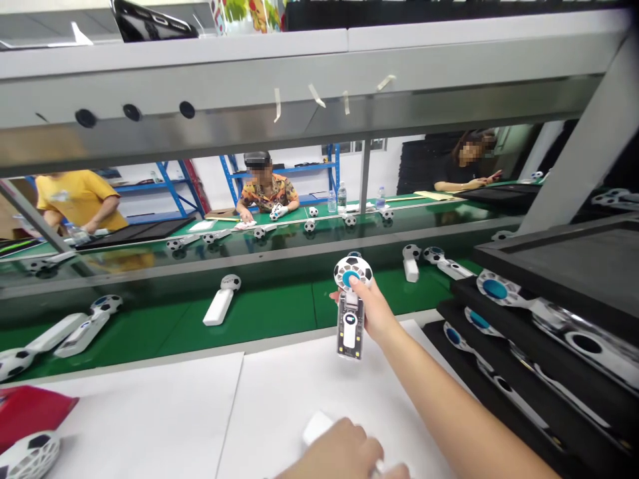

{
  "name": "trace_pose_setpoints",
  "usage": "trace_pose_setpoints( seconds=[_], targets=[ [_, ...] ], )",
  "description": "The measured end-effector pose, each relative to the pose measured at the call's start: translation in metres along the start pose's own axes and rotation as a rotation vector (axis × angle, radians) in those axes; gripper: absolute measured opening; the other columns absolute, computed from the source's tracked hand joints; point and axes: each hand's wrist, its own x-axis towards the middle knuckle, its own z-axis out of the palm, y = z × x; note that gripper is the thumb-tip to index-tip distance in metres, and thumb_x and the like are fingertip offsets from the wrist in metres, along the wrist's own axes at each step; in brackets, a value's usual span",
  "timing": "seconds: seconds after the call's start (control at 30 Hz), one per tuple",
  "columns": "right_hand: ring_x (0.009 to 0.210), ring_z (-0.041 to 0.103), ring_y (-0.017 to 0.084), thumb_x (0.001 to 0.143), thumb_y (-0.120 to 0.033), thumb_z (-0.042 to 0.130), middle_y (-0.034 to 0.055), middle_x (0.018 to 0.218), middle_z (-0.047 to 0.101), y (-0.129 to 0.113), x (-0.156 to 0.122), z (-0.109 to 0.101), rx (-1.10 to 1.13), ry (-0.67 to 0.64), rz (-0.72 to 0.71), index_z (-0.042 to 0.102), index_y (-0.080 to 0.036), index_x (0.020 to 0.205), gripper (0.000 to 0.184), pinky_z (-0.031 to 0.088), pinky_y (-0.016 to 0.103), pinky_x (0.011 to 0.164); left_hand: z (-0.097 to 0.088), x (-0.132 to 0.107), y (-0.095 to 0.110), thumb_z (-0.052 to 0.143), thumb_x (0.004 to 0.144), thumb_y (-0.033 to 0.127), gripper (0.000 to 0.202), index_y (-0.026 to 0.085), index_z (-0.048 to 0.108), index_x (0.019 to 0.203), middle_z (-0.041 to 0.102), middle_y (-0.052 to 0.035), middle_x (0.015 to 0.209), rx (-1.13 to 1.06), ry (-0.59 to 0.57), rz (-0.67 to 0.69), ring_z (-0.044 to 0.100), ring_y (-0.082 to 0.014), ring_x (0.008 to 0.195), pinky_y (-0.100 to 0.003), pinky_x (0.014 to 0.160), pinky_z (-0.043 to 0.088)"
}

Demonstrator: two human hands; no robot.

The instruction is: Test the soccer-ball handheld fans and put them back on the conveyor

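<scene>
Above the white-sheeted bench, a handheld fan is gripped upright in the R hand. The hand is closed, not spread, w/ the thumb pressed onto the fan's rim and the fingers curled behind it. The fan's head is a round lattice in a black-and-white football pattern w/ a glossy blue hub; below it runs a clear plastic handle, w/ a white core and small components visible through the casing. The L hand sits low at the frame's bottom edge, curled over a white plastic piece — partly cut off, so the exact grip can't be told. Further left, a red pad and a football-patterned fan head are laid on the bench. To the right, a black tray stack is loaded w/ fan parts. Beyond, white-handled fans lie on a green conveyor belt; past a steel shelf rail, a co-worker in a patterned shirt is seen handling a fan at the far side.
</scene>
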Motion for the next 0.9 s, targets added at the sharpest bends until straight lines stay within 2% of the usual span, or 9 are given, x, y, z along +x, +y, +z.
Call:
trace_pose_setpoints(
  seconds=[0.1,0.17,0.27,0.37,0.43,0.53,0.67,0.77,0.9],
  targets=[
    [0.07,0.066,0.019,0.066,-0.044,0.071,-0.0001,0.082,0.065,-0.003,0.002,-0.007,-0.03,0.006,-0.024,0.046,-0.024,0.099,0.046,0.05,0.026,0.055,-0.04,-0.003,-0.008,0.057,0.08,0.047,0.041,0.022,0.054,0.112,0.063,-0.0093,0.103,-0.427,0.368,-0.189,0.058,-0.0255,0.093,-0.033,0.08,0.046],
    [0.07,0.066,0.019,0.066,-0.042,0.071,-0.0003,0.083,0.065,-0.003,0.003,-0.011,-0.034,-0.003,-0.022,0.046,-0.024,0.1,0.045,0.051,0.027,0.058,-0.059,-0.005,-0.019,0.059,0.075,0.055,0.053,0.019,0.052,0.113,0.06,-0.0121,0.113,-0.841,0.596,-0.309,0.055,-0.029,0.103,-0.037,0.087,0.044],
    [0.07,0.066,0.018,0.066,-0.04,0.07,-0.0003,0.084,0.064,0.004,0.002,-0.012,-0.061,-0.048,-0.014,0.047,-0.023,0.098,0.043,0.05,0.027,0.058,-0.079,-0.005,-0.035,0.066,0.069,0.056,0.057,0.019,0.052,0.111,0.059,-0.013,0.116,-1.438,0.833,-0.413,0.059,-0.0312,0.098,-0.043,0.083,0.047],
    [0.06,0.062,0.016,0.069,-0.042,0.066,-0.0004,0.073,0.062,0.018,-0.002,-0.011,-0.099,-0.077,-0.06,0.047,-0.021,0.095,0.039,0.047,0.025,0.052,-0.091,-0.001,-0.046,0.056,0.073,0.062,0.053,0.019,0.055,0.104,0.064,-0.011,0.102,-1.678,1.038,-0.526,0.063,-0.0278,0.084,-0.042,0.07,0.051],
    [0.056,0.06,0.015,0.07,-0.046,0.063,-0.0003,0.07,0.061,0.03,-0.005,-0.01,-0.087,-0.105,-0.113,0.044,-0.021,0.096,0.041,0.046,0.025,0.049,-0.095,0.001,-0.053,0.05,0.075,0.065,0.054,0.014,0.058,0.09,0.065,-0.009,0.081,-1.628,1.128,-0.621,0.063,-0.0222,0.067,-0.033,0.058,0.05],
    [0.06,0.06,0.016,0.066,-0.05,0.066,0.0032,0.084,0.061,0.05,-0.009,-0.014,-0.065,-0.168,-0.19,0.041,-0.021,0.106,0.055,0.047,0.027,0.052,-0.089,0.001,-0.065,0.057,0.068,0.066,0.056,0.012,0.056,0.081,0.061,-0.0057,0.067,-1.339,1.191,-0.631,0.058,-0.0173,0.055,-0.025,0.047,0.043],
    [0.078,0.062,0.019,0.064,-0.044,0.072,0.0052,0.103,0.057,0.074,-0.016,-0.028,-0.132,-0.326,-0.081,0.037,-0.024,0.117,0.067,0.049,0.033,0.07,-0.067,-0.007,-0.073,0.079,0.052,0.049,0.066,0.019,0.05,0.103,0.063,-0.0045,0.088,-1.124,1.243,-0.55,0.062,-0.0201,0.075,-0.027,0.066,0.047],
    [0.077,0.062,0.019,0.068,-0.046,0.07,0.004,0.097,0.057,0.086,-0.025,-0.034,-0.21,-0.387,0.182,0.038,-0.023,0.114,0.061,0.048,0.034,0.07,-0.051,-0.015,-0.074,0.079,0.056,0.041,0.069,0.02,0.043,0.111,0.063,-0.0065,0.093,-1.106,1.082,-0.615,0.062,-0.022,0.078,-0.031,0.07,0.048],
    [0.069,0.062,0.018,0.067,-0.046,0.07,0.0003,0.086,0.057,0.091,-0.038,-0.029,-0.058,-0.288,0.348,0.033,-0.025,0.11,0.061,0.049,0.038,0.069,-0.044,-0.025,-0.075,0.066,0.071,0.049,0.051,0.02,0.039,0.104,0.061,-0.0039,0.077,-1.312,0.89,-0.629,0.058,-0.0191,0.058,-0.03,0.052,0.045]
  ],
)
